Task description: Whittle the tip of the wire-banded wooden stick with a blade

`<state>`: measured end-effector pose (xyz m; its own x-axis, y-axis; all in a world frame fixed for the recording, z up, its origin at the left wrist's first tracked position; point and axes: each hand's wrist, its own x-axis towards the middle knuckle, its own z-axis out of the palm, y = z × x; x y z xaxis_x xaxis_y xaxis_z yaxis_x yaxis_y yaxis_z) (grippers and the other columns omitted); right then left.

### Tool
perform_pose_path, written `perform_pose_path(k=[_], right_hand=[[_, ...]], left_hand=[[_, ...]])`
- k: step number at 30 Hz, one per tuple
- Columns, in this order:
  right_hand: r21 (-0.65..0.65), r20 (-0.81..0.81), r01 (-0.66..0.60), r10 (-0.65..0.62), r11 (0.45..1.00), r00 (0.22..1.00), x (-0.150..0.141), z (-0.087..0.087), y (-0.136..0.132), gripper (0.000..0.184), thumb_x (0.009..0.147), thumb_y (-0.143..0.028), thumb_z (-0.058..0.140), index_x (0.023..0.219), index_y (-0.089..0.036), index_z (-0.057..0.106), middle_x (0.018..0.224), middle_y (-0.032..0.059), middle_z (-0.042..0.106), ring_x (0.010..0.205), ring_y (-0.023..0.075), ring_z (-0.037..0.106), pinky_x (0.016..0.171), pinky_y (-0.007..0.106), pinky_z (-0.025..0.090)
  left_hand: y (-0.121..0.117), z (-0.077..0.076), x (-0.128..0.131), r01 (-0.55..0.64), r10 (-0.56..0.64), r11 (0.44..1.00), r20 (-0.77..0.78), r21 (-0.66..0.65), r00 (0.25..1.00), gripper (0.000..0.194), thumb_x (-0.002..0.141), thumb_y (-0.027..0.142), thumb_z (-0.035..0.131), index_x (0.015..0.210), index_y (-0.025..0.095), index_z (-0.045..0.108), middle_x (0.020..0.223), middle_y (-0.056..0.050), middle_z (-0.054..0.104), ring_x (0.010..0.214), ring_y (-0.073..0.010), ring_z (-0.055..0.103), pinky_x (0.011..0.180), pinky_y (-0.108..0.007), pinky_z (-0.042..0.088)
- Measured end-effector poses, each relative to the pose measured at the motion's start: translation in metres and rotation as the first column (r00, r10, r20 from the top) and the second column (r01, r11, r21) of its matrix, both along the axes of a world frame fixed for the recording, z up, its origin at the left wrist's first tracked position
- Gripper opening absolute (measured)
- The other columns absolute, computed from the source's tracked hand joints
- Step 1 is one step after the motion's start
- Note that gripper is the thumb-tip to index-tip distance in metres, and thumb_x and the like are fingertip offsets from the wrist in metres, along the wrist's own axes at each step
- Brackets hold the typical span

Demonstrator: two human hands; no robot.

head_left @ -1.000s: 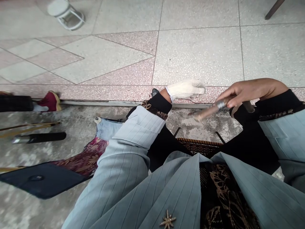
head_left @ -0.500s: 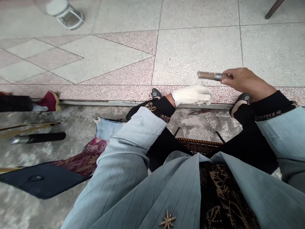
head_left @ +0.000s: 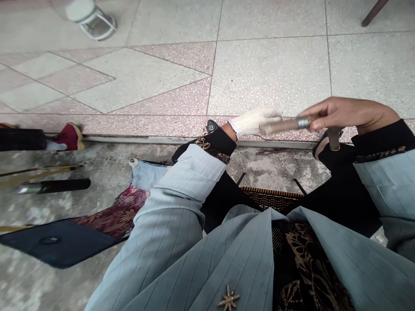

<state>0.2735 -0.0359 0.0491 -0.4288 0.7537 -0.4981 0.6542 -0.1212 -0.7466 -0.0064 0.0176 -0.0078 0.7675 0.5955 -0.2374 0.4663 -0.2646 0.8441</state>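
Observation:
My left hand (head_left: 251,123), in a white knitted glove, is held over the pink step edge with its fingers curled. What it holds, if anything, is hidden. My bare right hand (head_left: 340,113) is closed on a brown stick-like tool (head_left: 280,126) with a silvery band round it. The tool points left, and its far end overlaps the gloved fingers; whether they touch I cannot tell. Below the right palm a short brown cylindrical piece (head_left: 333,139) sticks down; whether it belongs to the same tool is unclear.
Beneath my hands a thin reddish tool (head_left: 272,152) lies on the concrete. To the left are a dark flask-like cylinder (head_left: 55,186), a patterned cloth (head_left: 123,211) and another person's red shoe (head_left: 69,137). A white stool (head_left: 94,21) stands on the tiles.
My right hand has moved down and slightly right, tilting, and the tool's end has come down to the gloved hand. The left hand has shifted slightly left.

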Motion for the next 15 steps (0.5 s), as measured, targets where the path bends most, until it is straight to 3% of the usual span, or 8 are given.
perform_pose_path(k=[3,5,7,11,13,15], right_hand=[[-0.027,-0.138,0.300,-0.301,0.954,0.944,-0.011,0.010,-0.010,0.052,0.089,-0.072,0.085,0.111,-0.025,0.078,0.081,0.0022,0.055,0.065,0.0187,0.058,0.057,0.041,0.060],[-0.004,-0.156,0.386,-0.382,0.923,0.911,-0.022,0.013,-0.013,0.058,0.092,-0.080,0.078,0.111,-0.025,0.076,0.079,0.0030,0.051,0.066,0.0202,0.055,0.054,0.042,0.060],[0.093,-0.092,0.394,-0.386,0.915,0.918,-0.032,0.014,-0.012,0.061,0.094,-0.083,0.073,0.118,-0.026,0.077,0.077,0.0047,0.051,0.069,0.0227,0.054,0.055,0.042,0.058],[0.352,0.257,0.267,-0.367,0.897,0.894,-0.037,0.003,-0.002,0.056,0.101,-0.073,0.066,0.125,-0.025,0.079,0.086,0.0121,0.065,0.080,0.0294,0.062,0.066,0.045,0.055],[0.353,0.469,0.112,-0.279,0.929,0.838,-0.033,-0.007,0.002,0.045,0.103,-0.060,0.062,0.123,-0.023,0.081,0.098,0.0160,0.073,0.090,0.0334,0.067,0.075,0.047,0.054],[0.256,0.598,-0.071,-0.100,0.964,0.795,-0.026,-0.016,0.005,0.036,0.102,-0.051,0.062,0.115,-0.024,0.082,0.107,0.0169,0.078,0.098,0.0351,0.071,0.084,0.048,0.054]], left_hand=[[-0.003,0.003,0.002,-0.002,0.002,1.000,0.001,-0.021,1.000,0.022,0.105,0.033,0.058,0.095,0.017,0.071,0.078,0.001,0.061,0.067,-0.0111,0.050,0.066,-0.026,0.039],[-0.006,0.004,0.003,0.031,-0.032,0.999,-0.012,-0.040,0.999,0.024,0.105,0.034,0.058,0.092,0.018,0.069,0.074,0.003,0.056,0.065,-0.0109,0.047,0.064,-0.025,0.037],[-0.009,0.004,0.005,0.101,-0.101,0.993,-0.011,-0.058,0.995,0.025,0.105,0.034,0.058,0.091,0.018,0.069,0.077,0.002,0.059,0.068,-0.0112,0.050,0.067,-0.025,0.039],[-0.013,0.002,0.007,0.220,-0.218,0.974,0.041,-0.058,0.975,0.029,0.104,0.037,0.056,0.090,0.017,0.072,0.085,-0.002,0.068,0.075,-0.0128,0.057,0.074,-0.027,0.043],[-0.015,0.002,0.008,0.255,-0.253,0.966,0.044,-0.047,0.966,0.028,0.102,0.037,0.057,0.089,0.018,0.073,0.082,-0.002,0.067,0.073,-0.0133,0.057,0.073,-0.028,0.042],[-0.015,0.004,0.009,0.277,-0.277,0.961,0.013,-0.015,0.961,0.027,0.100,0.037,0.057,0.088,0.019,0.072,0.078,0.000,0.063,0.071,-0.0136,0.055,0.072,-0.029,0.039]])
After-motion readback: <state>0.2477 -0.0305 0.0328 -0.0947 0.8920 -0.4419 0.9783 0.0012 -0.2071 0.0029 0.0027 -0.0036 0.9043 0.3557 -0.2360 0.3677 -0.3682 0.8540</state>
